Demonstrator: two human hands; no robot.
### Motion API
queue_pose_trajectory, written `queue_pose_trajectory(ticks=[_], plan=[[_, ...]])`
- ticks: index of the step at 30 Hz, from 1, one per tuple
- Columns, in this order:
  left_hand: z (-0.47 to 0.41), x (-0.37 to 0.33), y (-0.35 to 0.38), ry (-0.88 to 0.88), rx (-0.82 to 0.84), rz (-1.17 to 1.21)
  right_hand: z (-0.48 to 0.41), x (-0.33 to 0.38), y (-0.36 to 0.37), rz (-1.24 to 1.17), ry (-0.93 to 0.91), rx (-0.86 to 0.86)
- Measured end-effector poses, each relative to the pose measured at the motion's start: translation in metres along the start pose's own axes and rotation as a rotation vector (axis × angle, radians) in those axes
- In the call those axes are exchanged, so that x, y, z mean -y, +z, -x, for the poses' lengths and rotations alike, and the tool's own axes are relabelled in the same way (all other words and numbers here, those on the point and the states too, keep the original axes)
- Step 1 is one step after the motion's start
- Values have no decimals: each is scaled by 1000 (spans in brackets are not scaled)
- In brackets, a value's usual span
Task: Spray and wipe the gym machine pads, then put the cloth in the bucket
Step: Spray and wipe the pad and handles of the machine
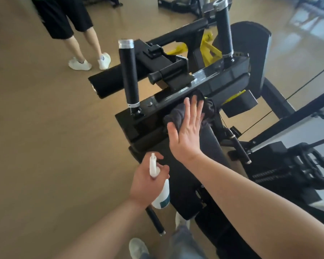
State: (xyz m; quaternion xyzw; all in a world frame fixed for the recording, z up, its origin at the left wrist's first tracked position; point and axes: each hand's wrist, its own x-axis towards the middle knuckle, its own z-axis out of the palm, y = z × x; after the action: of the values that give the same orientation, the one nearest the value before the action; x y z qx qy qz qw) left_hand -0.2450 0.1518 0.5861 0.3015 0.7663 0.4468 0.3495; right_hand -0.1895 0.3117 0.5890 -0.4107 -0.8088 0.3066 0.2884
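Note:
My right hand (185,131) lies flat with straight fingers on a dark grey cloth (176,116), pressing it against the upper end of the black gym machine pad (211,146). My left hand (148,182) grips a white spray bottle (161,195) just left of the pad's lower part, nozzle pointing up and away. The cloth bunches out on both sides of my right hand, under the machine's black crossbar (223,79). No bucket is in view.
Two upright black handles (129,75) (223,28) rise from the crossbar. A black roller pad (108,85) sticks out to the left. A person in white shoes (90,62) stands on the tan floor at upper left. Cables and a weight stack (288,165) sit to the right.

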Motion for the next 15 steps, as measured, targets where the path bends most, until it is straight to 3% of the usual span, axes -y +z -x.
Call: queue_pose_trajectory(ticks=[4, 6, 8, 12, 15], plan=[[18, 14, -24, -9, -40, -29, 33, 12, 16, 62, -160, 114], [24, 18, -34, -26, -61, -37, 43, 19, 14, -18, -130, 116], [28, 20, -42, -59, -77, -41, 50, 38, 11, -261, 72, 58], [35, 21, -54, -103, -114, -8, 40, 75, 23, -893, 700, -179], [41, 22, -61, -100, -116, -24, 42, 91, 26, -1241, 1111, -205]])
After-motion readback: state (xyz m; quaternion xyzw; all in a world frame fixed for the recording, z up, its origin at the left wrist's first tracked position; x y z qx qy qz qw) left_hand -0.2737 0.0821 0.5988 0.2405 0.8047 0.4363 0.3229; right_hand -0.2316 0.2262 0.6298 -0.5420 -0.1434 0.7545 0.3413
